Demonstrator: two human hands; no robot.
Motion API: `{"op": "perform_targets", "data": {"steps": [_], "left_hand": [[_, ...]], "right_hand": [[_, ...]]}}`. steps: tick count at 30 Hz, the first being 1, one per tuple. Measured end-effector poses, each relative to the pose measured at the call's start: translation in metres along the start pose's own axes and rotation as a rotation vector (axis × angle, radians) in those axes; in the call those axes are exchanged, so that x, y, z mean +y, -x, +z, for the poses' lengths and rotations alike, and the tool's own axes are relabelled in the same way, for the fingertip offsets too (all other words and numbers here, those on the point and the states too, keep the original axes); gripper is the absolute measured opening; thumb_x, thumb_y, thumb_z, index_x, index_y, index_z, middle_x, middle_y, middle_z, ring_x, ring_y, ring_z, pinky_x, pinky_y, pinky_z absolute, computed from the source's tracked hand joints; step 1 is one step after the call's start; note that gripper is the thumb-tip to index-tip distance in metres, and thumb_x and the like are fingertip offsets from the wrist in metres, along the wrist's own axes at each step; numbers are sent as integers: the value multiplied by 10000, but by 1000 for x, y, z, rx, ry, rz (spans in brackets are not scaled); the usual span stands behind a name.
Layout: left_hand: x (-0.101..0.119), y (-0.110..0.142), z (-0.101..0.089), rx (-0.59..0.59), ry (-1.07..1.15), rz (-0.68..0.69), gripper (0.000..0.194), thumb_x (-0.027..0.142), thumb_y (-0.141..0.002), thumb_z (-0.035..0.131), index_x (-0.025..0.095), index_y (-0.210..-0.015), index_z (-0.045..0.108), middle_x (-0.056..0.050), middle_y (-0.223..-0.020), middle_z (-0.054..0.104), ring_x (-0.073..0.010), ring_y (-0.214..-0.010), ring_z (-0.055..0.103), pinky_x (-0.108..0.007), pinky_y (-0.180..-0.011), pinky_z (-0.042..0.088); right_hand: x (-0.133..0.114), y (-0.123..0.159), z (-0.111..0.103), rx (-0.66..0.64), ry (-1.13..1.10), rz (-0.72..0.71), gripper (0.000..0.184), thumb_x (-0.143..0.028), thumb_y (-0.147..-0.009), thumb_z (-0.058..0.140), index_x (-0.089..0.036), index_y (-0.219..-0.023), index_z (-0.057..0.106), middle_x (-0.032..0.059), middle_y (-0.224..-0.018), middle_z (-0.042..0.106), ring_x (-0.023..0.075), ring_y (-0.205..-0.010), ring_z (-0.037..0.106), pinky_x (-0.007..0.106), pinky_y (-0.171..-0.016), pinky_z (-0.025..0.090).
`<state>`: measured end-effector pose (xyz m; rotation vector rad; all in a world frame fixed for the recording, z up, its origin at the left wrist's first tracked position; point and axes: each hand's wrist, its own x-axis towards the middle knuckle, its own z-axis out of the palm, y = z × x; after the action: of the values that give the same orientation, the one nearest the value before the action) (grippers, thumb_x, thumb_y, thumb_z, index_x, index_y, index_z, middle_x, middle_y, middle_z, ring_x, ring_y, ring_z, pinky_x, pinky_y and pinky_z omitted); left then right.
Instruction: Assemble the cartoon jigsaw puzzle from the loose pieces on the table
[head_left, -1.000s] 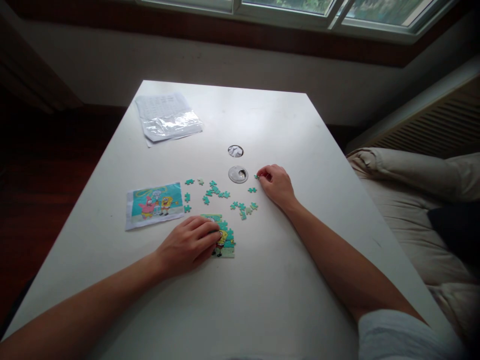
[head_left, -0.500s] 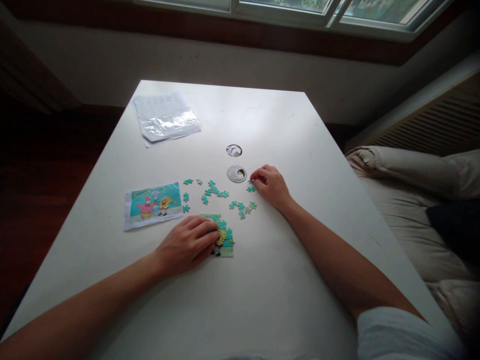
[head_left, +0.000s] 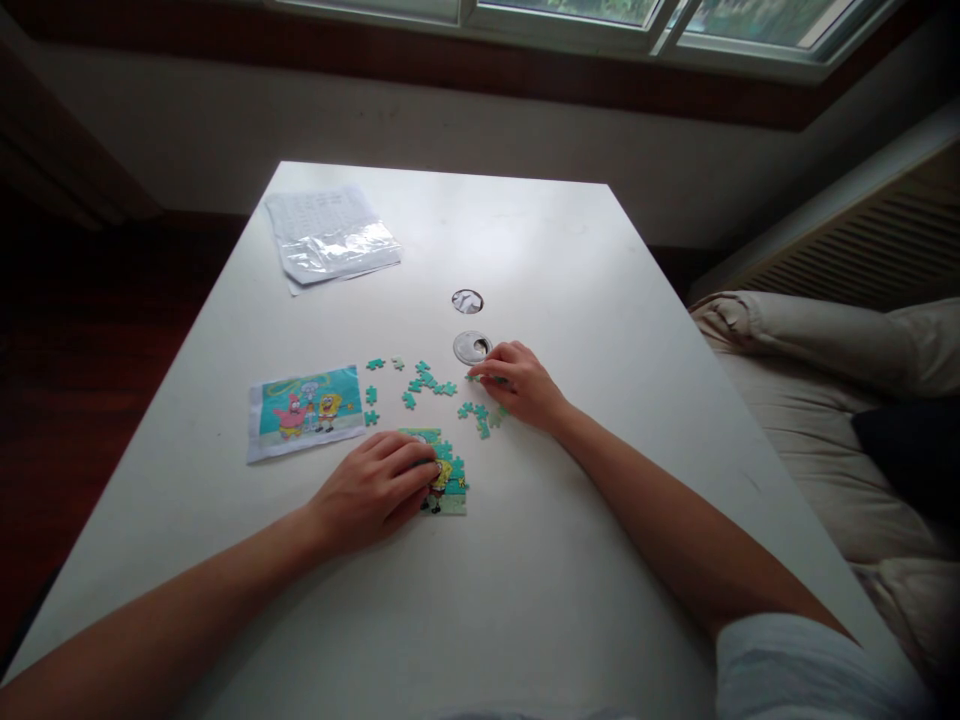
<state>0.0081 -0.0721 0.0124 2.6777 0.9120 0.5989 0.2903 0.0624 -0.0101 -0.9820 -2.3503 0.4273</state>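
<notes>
My left hand lies over the left side of a partly joined jigsaw puzzle, its fingers loosely bent on top and hiding some of it. A yellow cartoon figure shows on the uncovered part. Farther right, my right hand pinches a small teal puzzle piece between thumb and finger, just above the table. Several loose teal pieces lie beyond the puzzle, and a paler group sits beneath and left of my right hand. Left of them is a picture sheet with cartoon figures.
The white table has a round grey insert and a round hole near its middle. Papers in a clear plastic sleeve lie at the far left. A beige sofa stands along the right side.
My right hand has moved left and slightly nearer, carrying a teal piece toward the loose pieces. My left hand has stayed on the puzzle.
</notes>
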Motion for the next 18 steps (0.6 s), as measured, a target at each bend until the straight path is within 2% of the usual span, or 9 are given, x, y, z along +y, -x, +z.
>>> {"op": "perform_targets", "data": {"steps": [7,14,18], "left_hand": [[-1,1,1,-14,1,-5,275,199,-980,537,203,-1240,625,-101,-1225,673,-247,-1111,597,-426,-968,500],[-1,1,1,-12,2,-8,278,193,-978,541,200,-1242,627,-98,-1224,673,-244,-1101,594,-426,-970,497],[-1,2,2,-13,-2,-9,283,203,-976,546,203,-1246,628,-99,-1224,672,-241,-1104,596,-422,-972,498]], "right_hand": [[-24,1,1,-113,55,-166,86,-244,-924,659,-256,-974,728,65,-992,653,228,-964,534,399,-896,395],[-30,2,2,-154,100,-168,87,-252,-961,612,-242,-976,697,70,-992,662,230,-972,534,385,-886,378],[-28,3,0,-168,104,-169,83,-278,-932,652,-246,-999,688,70,-1009,658,239,-985,532,392,-897,374]]}}
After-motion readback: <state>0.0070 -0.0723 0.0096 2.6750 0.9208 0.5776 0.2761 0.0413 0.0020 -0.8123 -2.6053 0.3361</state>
